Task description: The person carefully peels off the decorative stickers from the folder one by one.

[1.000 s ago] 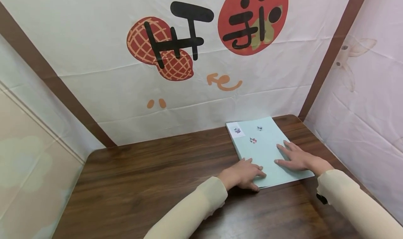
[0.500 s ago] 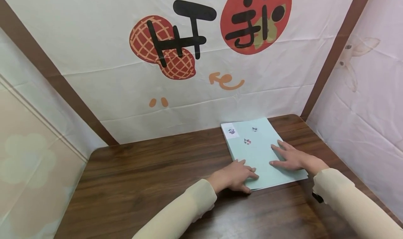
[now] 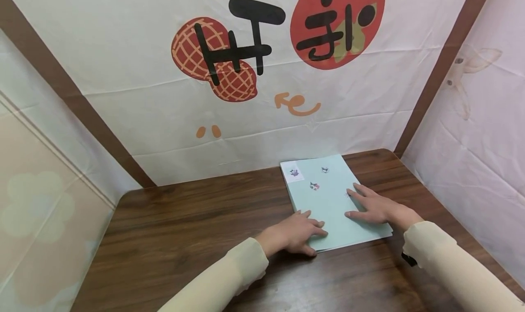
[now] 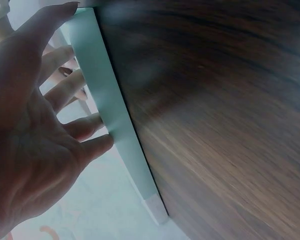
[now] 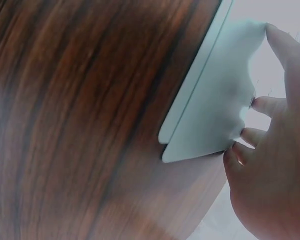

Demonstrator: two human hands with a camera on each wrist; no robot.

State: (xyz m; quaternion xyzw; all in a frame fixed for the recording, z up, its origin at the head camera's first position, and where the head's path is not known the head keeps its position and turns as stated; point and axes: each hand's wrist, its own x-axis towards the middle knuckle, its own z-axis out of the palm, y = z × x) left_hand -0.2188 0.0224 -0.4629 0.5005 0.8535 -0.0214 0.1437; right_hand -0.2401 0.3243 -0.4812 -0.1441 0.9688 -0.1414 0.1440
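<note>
A pale green folder [image 3: 326, 211] with rounded corners lies flat at the table's right side, bearing small cartoon stickers and a white label at its far left corner. My left hand [image 3: 293, 234] rests at its near left corner, fingers spread over the left edge. In the left wrist view the left hand [image 4: 44, 120] touches the folder's long side edge [image 4: 107, 90] with its fingertips. My right hand [image 3: 375, 207] lies with spread fingers on the right part of the cover. Two slightly offset layers of the folder [image 5: 210, 105] show in the right wrist view, its fingertips on the top one.
The brown wooden table [image 3: 197, 230] stretches to the left of the folder. Behind it hangs a white printed curtain [image 3: 164, 120], with a pinkish curtain [image 3: 484, 143] at the right. A small black item [image 3: 409, 259] shows under the right cuff.
The folder has slid left across the table, with both hands moving along on it. The head view has shifted slightly, too.
</note>
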